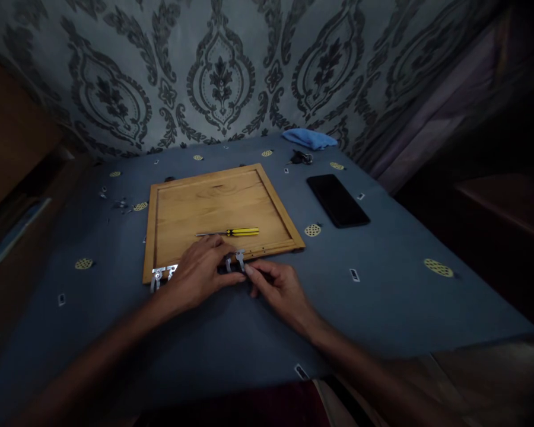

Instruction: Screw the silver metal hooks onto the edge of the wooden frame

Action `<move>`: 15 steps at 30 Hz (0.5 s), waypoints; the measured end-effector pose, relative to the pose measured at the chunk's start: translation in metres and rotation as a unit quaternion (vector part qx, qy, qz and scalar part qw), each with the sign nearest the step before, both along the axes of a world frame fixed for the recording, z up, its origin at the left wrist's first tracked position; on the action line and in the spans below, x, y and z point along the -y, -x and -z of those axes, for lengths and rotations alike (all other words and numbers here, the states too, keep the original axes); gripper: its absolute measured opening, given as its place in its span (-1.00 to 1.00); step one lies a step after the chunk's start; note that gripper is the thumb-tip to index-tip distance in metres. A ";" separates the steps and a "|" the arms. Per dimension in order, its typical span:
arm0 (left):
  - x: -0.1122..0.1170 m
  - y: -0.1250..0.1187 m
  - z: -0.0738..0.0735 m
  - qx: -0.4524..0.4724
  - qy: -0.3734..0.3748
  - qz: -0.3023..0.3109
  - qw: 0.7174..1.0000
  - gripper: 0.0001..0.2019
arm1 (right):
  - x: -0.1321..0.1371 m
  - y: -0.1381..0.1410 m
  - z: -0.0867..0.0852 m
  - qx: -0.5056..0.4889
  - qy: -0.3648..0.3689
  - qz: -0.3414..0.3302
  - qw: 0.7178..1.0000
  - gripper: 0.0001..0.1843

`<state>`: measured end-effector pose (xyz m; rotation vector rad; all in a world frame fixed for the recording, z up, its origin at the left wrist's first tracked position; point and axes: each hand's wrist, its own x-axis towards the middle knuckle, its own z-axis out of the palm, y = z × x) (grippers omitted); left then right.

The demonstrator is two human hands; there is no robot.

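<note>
A framed wooden panel (213, 198) lies flat on the table. My left hand (202, 267) is closed over its near edge, fingertips on the wood and thumb below, around a small metal hinge (240, 257). From the right, the thumb and fingers of my right hand (280, 287) pinch together at the hinge's near end. My hands partly hide this hinge, so I cannot make out whether it is fixed to the wood. More metal hardware (158, 276), like a second hinge, sits at the panel's near left corner. A yellow-and-black screwdriver (242, 232) lies on the panel beyond my left fingers.
A black phone (338, 200) lies right of the panel, with keys (300, 157) and a blue cloth (310, 139) farther back. Several small metal pieces (122, 204) are scattered left of the panel. The blue cloth-covered table (382, 296) ends at a patterned wall (222, 77).
</note>
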<state>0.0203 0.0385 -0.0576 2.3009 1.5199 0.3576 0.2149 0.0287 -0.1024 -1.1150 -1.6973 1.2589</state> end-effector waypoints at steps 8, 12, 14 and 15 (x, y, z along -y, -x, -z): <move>0.003 -0.003 0.001 0.017 -0.005 -0.007 1.000 -0.75 | 0.001 -0.002 0.002 0.026 -0.021 -0.004 0.999 -0.60; 0.004 -0.005 -0.001 0.015 0.004 -0.012 1.000 -0.75 | 0.001 -0.005 0.001 0.055 -0.066 0.001 0.996 -0.62; 0.004 -0.006 -0.001 0.019 0.002 -0.013 1.000 -0.75 | 0.000 -0.009 -0.001 0.086 -0.127 0.008 0.988 -0.67; 0.004 -0.006 -0.001 0.022 0.002 -0.014 1.000 -0.75 | 0.000 -0.011 -0.001 0.104 -0.165 0.008 0.981 -0.70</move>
